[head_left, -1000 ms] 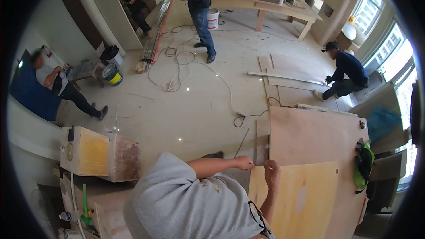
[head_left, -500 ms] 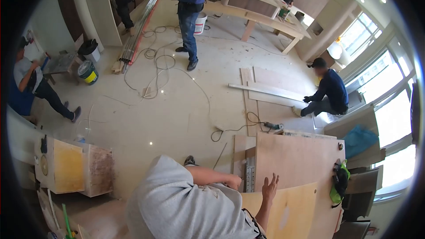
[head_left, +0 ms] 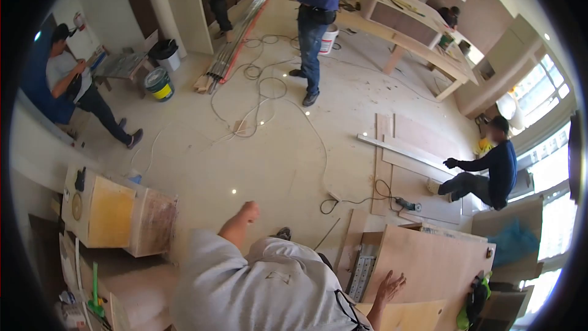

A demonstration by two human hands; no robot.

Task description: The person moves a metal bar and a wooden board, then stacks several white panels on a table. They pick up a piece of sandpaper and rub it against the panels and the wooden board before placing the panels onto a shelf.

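Observation:
My left hand is raised over the tiled floor to the left of the workpieces, its fingers curled into a fist with nothing showing in them. At the lower right, my right hand hangs above a large pinkish plywood panel, fingers spread and holding nothing. Under that wrist is a yellowish wood board. A perforated metal strip runs along the panel's left side, between it and my body.
An angle grinder with its cord lies on the floor beyond the panel. A person squats by a long metal bar at right; another stands ahead. Wooden boxes stand at left. Cables loop across the floor.
My left hand has swung left, away from the panel, over the floor. My right hand stays open and sits lower in view. The view has turned left; the squatting person's arm is now stretched out.

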